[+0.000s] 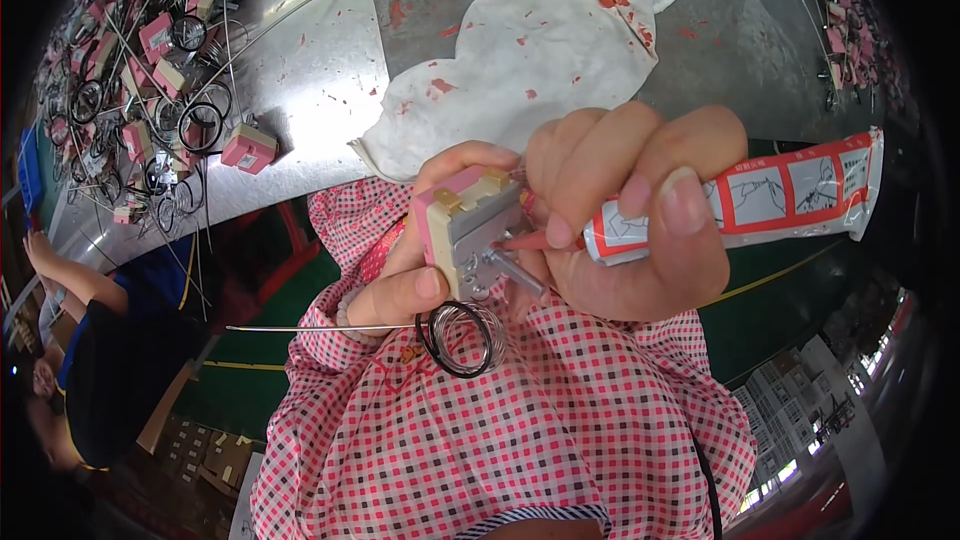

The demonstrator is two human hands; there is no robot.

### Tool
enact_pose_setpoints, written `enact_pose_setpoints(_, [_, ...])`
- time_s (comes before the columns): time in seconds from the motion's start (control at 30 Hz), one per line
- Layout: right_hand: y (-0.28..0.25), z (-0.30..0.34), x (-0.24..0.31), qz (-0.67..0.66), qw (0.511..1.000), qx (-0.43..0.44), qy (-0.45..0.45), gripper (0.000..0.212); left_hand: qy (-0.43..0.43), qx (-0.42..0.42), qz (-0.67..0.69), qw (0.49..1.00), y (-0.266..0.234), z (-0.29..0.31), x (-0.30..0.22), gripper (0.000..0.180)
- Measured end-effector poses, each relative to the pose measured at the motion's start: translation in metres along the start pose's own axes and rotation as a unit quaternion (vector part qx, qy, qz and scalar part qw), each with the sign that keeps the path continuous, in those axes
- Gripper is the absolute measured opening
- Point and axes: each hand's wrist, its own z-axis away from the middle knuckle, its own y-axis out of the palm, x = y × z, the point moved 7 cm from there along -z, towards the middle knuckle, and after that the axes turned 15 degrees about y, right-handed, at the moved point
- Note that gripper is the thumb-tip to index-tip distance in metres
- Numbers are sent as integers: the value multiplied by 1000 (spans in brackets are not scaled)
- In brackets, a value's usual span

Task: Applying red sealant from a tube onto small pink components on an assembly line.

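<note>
My left hand (398, 295) is closed round a pink-and-cream capillary thermostat (450, 230), its thumb on the lower edge. The thermostat's metal plate and thin shaft (515, 270) face right. A coil of thin metal tube with black sleeving (462, 340) hangs below, and a straight thin rod (320, 328) runs out to the left. My right hand (640, 210) grips a white-and-red squeeze tube (770, 195). The tube's red nozzle (525, 240) meets the plate near the base of the shaft; whether paste is coming out cannot be made out.
Several similar thermostats (155, 70) with tangled coils are heaped on the metal table (320, 70) at left, and more (845, 35) lie far right. A red-stained white cloth (520, 60) covers the table's middle. Another person (110, 340) is at the left edge.
</note>
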Motion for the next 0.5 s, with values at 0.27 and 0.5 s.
enact_pose_setpoints(0.27, [-3, 2, 3, -108, 994, -15, -10, 20, -5, -3, -2, 1000, 5, 0, -2, 87])
enact_pose_setpoints(0.5, [1, 0, 3, -119, 992, -22, -29, 22, -18, -7, -4, 1000, -1, 1, 3, 90])
